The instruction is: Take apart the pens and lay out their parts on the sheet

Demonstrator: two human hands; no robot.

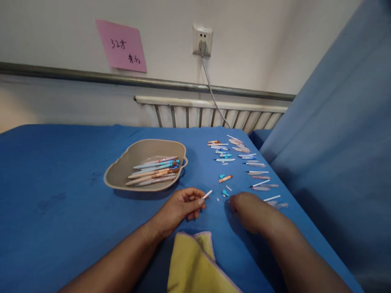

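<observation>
The left hand (pixel 188 204) pinches a thin white stick (pixel 208 193) between thumb and fingertips, one end sticking out up and to the right past the thumb. The right hand (pixel 249 211) is turned with its back to the view, its fingers mostly hidden, so I cannot tell whether they grip anything. Just beyond its fingertips lies a teal clip (pixel 225 193), with a short white tube (pixel 229 188) near it and an orange-brown pen part (pixel 225 179) farther off. More pen parts (pixel 258 177) lie in groups along the right side of the blue sheet (pixel 61 171). Beyond the left hand stands a beige tub (pixel 117 179) holding pens (pixel 154 171); a yellow cloth (pixel 194 266) lies between the forearms.
</observation>
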